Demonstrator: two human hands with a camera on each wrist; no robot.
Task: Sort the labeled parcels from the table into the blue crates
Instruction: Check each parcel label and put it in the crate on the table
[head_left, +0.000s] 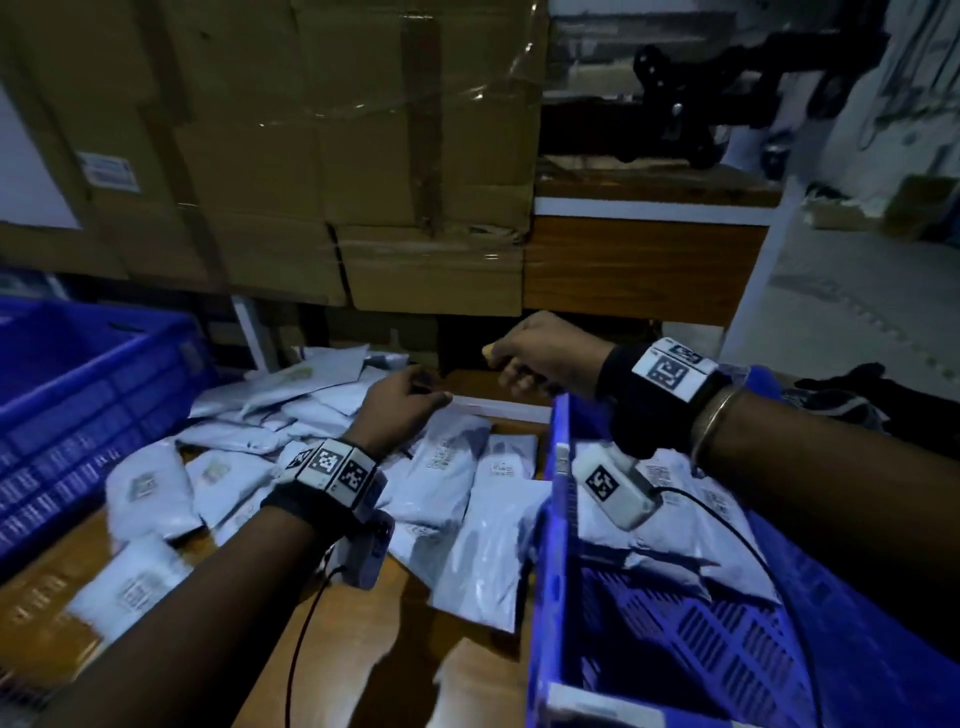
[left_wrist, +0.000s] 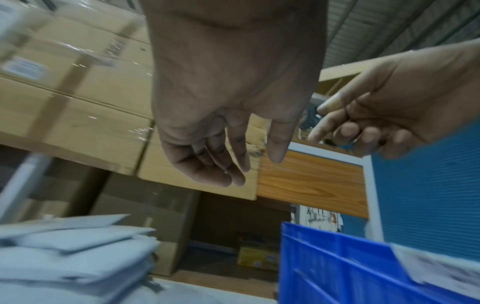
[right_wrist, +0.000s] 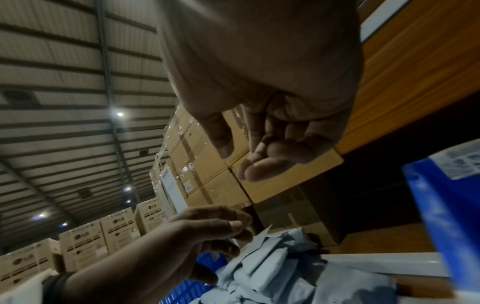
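From the head view, grey parcels lie heaped on the table, left of the near crate, which already holds a few; a second crate stands far left of the heap. The left hand hangs over the heap, the right hand above the near crate's far corner. In the left wrist view, the left hand is slack and empty, boxes behind it. In the right wrist view, the right hand has loosely curled fingers holding nothing.

Two blue crates, two hands, many parcels
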